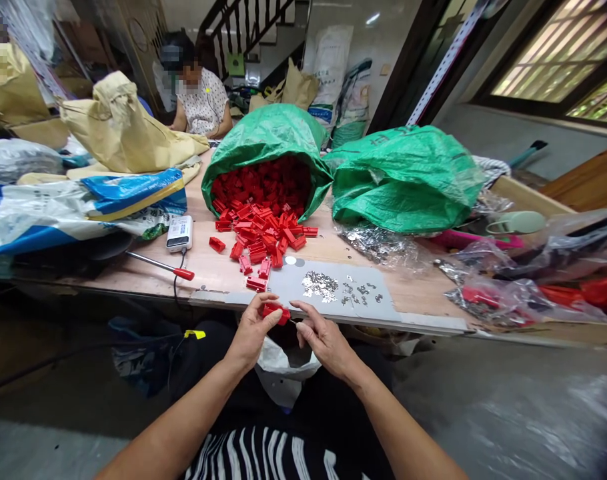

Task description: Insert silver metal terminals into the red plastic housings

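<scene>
Block [278, 313], red, small, in head view: held in front of the table [198, 233] edge, over the lap side. Left hand [250, 333] pinches it between thumb and fingers. Right hand [328, 343] has thumb and index tips together at the block's right end, on a small shiny bit [293, 321], too small to identify; other fingers curl in.

Gray mat [288, 287] just beyond the hands bears a heap of metal bits [319, 285], with more scattered to its right. Pile of red blocks [261, 233] spills from the open green sack [273, 130] to the mat's left corner. Second green sack [403, 177] at right. White device [179, 235] and red-handled tool [185, 273] at left, cable [176, 290] hanging over the edge. Co-worker sits across the table, well apart.

Risks, my judgement: loose pinch or off-angle push could make the shiny bit spring away; it'd drop toward the white bag [288, 393] below or the floor, hard to find. Block could twist if left grip is uneven. Wrist brushing the mat could sweep bits off the edge. Tugging the sack could slide blocks onto the heap. Left arm could snag the cable, dragging the device.
</scene>
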A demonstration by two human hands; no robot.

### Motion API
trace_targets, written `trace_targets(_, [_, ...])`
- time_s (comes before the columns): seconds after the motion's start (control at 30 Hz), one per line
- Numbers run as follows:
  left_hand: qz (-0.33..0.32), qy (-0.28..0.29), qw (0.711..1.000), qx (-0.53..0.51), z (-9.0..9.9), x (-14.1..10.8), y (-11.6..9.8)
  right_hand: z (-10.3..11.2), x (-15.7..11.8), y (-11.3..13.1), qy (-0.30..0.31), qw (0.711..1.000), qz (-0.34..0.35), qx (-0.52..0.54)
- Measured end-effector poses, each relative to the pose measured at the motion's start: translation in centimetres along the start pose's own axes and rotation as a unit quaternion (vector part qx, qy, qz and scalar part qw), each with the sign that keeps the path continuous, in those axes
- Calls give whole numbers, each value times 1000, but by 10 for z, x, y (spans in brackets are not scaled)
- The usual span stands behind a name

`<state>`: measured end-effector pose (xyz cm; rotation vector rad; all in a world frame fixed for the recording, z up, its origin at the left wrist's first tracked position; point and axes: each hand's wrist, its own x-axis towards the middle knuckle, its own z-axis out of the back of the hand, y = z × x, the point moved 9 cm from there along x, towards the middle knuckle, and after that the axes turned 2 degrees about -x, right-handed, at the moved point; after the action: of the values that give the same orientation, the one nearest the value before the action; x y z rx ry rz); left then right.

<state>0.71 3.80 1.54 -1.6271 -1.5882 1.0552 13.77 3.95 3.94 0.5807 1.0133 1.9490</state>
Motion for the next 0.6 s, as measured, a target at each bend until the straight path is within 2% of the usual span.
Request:
trace_targets(0.1, [115,23,982,-149,-12,-7,19,-3,-5,6,10,1000,8,5])
trace_targets(0.2, [171,19,956,-239,-18,-12,30,-3,-8,11,4,1000,20,1])
trace_targets(0.33, [221,-17,936,-275,-17,-17,40,-1,-9,11,-6,999,19,-28])
trace_targets(0.47, [248,-24,924,-289,-19,-20,45,6,-9,13,-47,997,23,-59])
trace_targets(0.6, [260,-33,918,-296,-19,-23,50,6,-10,8,-66,997,22,-13])
